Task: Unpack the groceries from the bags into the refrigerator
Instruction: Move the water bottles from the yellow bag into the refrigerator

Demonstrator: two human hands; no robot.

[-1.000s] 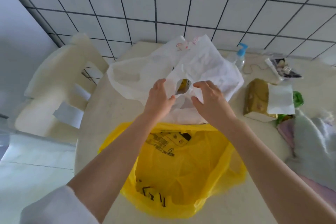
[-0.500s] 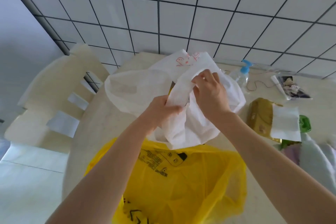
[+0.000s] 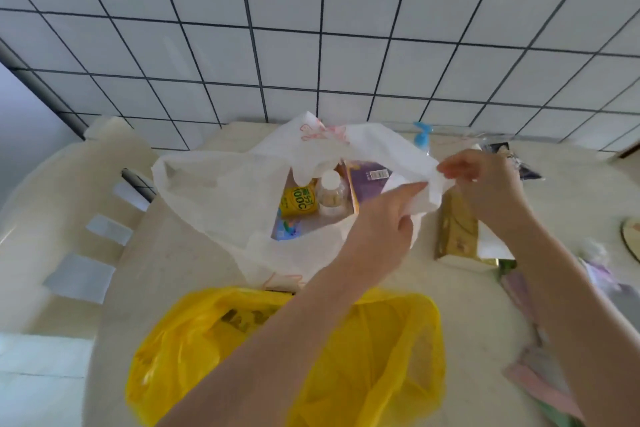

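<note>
**White bag pulled open, nothing lifted out yet**

Pale table (image 3: 180,260) carrying everything, tiled wall behind its far edge. Yellow bag (image 3: 363,357) slumped at the near edge, contents not legible. White bag (image 3: 214,198) just beyond it toward the far edge, mouth spread wide. Inside: purple box (image 3: 367,184), yellow carton (image 3: 299,205), clear bottle (image 3: 330,192) upright between them. Gold packet (image 3: 455,232) lying beside the white bag toward the right edge. Right hand (image 3: 485,184) pinching the bag's right rim. Left hand (image 3: 384,222) curled round the same rim nearby. Refrigerator not in view.

Risks, as judgement: thin rim tearing under two-handed pull; mouth collapsing once released, hiding the groceries; bottle toppling when a neighbour is drawn out; forearm dragging the yellow bag off the near edge.
</note>
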